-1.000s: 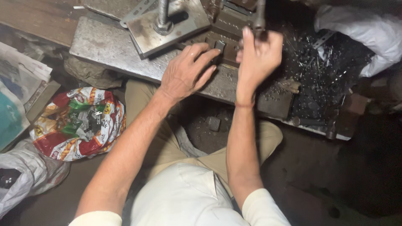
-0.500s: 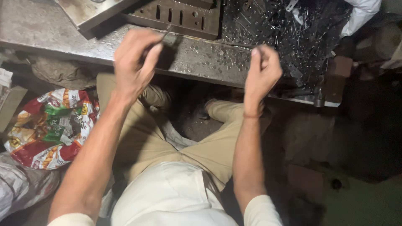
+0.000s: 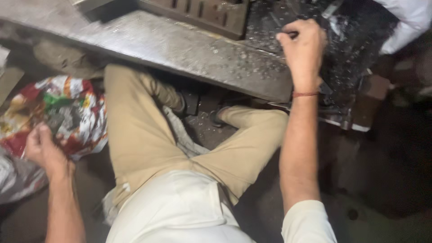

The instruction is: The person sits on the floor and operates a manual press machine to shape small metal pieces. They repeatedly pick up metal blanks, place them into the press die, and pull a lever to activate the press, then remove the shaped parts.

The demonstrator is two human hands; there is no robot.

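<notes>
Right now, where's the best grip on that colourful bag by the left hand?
Grip the crumpled upper edge of the colourful bag, coming from above, on the left hand's side. It lies slumped on the floor beside the left thigh, so the loose folds facing up are likely the easiest purchase.

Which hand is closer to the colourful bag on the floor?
The left. The left hand is right at the colourful bag, reaching into its opening. The right hand is far away, up on the metal bench.
</notes>
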